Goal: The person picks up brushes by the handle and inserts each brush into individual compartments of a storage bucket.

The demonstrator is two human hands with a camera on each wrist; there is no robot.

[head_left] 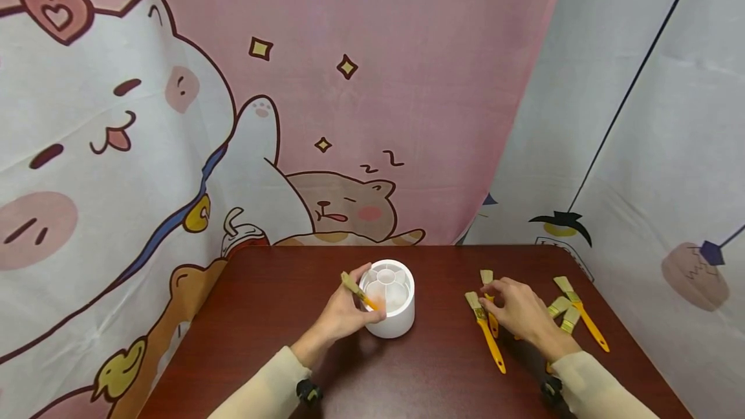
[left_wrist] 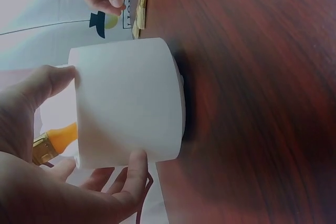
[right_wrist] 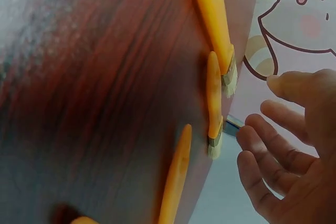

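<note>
A white round holder (head_left: 399, 323) with a divided inside stands on the table. My left hand (head_left: 342, 313) grips its left side, the thumb at the near rim and the fingers around the wall, as the left wrist view shows. One paintbrush (head_left: 352, 284) leans in the holder with its orange handle (left_wrist: 64, 137) down and its bristles up by the left hand. My right hand (head_left: 518, 308) hovers above brushes on the right, its fingers loosely bent and holding nothing. Nearest to it lie an orange-handled paintbrush (head_left: 487, 335) and a smaller brush (head_left: 487, 275), partly hidden by the hand.
On the dark red-brown table (head_left: 273, 315), right of the right hand, lies another long paintbrush (head_left: 588, 323). More brushes (head_left: 560, 306) are partly covered by the right hand and wrist. A printed cartoon curtain (head_left: 419, 96) hangs behind the table.
</note>
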